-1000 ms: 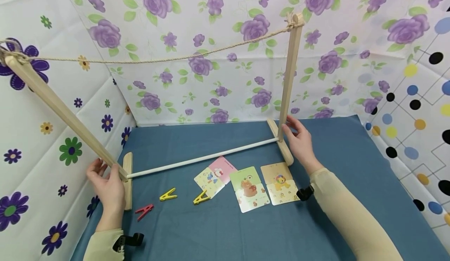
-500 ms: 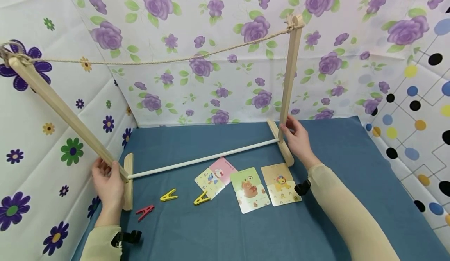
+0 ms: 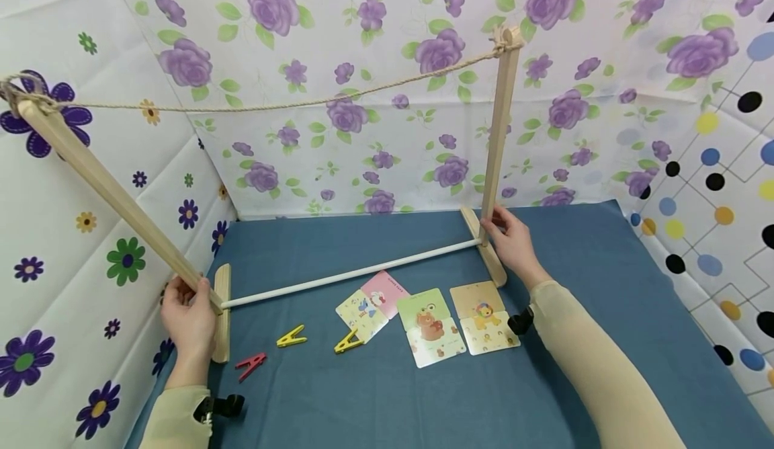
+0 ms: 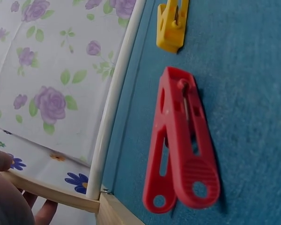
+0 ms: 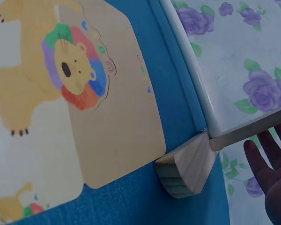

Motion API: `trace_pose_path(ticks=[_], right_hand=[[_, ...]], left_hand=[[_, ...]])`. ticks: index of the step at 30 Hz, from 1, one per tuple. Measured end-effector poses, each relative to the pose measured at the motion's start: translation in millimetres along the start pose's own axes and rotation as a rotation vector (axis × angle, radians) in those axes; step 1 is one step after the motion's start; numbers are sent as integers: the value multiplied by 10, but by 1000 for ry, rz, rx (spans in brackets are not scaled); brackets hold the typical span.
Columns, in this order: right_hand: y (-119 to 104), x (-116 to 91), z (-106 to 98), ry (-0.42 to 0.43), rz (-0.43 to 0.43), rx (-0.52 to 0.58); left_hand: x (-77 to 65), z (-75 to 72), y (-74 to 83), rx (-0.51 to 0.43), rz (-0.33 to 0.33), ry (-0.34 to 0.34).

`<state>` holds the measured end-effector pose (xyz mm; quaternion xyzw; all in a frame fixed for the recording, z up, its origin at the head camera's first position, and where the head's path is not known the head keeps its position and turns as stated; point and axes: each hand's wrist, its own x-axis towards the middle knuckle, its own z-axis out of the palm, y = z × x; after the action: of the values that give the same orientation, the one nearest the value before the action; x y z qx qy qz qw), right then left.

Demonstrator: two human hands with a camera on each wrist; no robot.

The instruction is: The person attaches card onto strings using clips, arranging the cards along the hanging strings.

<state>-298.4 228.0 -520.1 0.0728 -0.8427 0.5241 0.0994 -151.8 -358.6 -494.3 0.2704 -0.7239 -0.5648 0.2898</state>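
Note:
A wooden rack stands on the cloth: a left post (image 3: pixel 121 200), a right post (image 3: pixel 500 126), a white crossbar (image 3: pixel 351 275) low between them and a twine line (image 3: pixel 242 109) tied across their tops. My left hand (image 3: pixel 190 324) grips the left post just above its foot (image 3: pixel 222 341). Low on the right post, my right hand (image 3: pixel 514 244) holds it between thumb and fingers, above the right foot (image 3: pixel 494 267). In the left wrist view a red clothespin (image 4: pixel 182 150) lies close to the left hand's camera; the right wrist view shows a lion card (image 5: pixel 122 122).
On the blue cloth (image 3: pixel 375 402) lie two yellow clothespins, one on the left (image 3: pixel 292 336) and another (image 3: pixel 347 342) touching a pink-and-yellow card (image 3: pixel 371 304). A green-and-white bear card (image 3: pixel 431 328) lies beside it. Patterned sheets (image 3: pixel 375 146) enclose the back and sides.
My left hand has shifted slightly right, still holding the left post. The right hand keeps its hold, nearly still. The rack, cards and clothespins stay in place; the view drifts slightly.

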Motion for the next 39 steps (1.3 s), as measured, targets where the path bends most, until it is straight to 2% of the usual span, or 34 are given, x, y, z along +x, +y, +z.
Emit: trace_pose_path(ticks=[8, 29, 39], right_hand=[[12, 0, -9, -1, -3, -13], [-45, -11, -39, 5, 23, 18], [14, -37, -90, 27, 27, 18]], left_hand=[[16, -14, -65, 32, 7, 14], [36, 47, 5, 43, -27, 5], [67, 120, 13, 42, -36, -12]])
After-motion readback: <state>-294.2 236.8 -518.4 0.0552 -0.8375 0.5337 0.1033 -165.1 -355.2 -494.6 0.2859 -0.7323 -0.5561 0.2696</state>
